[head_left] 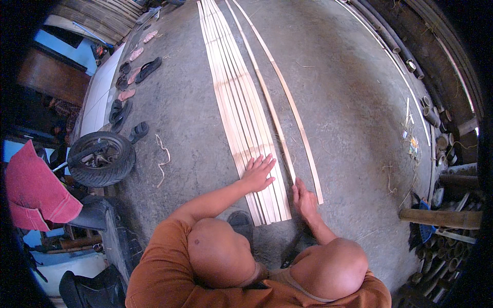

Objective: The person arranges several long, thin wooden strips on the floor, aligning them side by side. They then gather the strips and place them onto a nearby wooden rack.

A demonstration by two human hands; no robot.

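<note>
Several long, pale bamboo strips (pixel 237 102) lie side by side on the floor, stretching away from my knees. My left hand (pixel 258 174) rests flat across their near part, fingers spread. Just to the right, a single bamboo strip (pixel 280 134) runs apart from the group. Its near end meets my right hand (pixel 305 199), whose fingers are closed on it. Farther right, another loose strip (pixel 304 134) curves along the floor, untouched, its near end beside my right wrist.
A wheel with a black tyre (pixel 101 159) stands at the left, near a pink cloth (pixel 38 187). Dark sandals (pixel 149 69) line the left side. Along the right edge lie stacked bamboo poles (pixel 441 216). Thin shavings (pixel 163 159) are scattered on the concrete floor (pixel 359 113).
</note>
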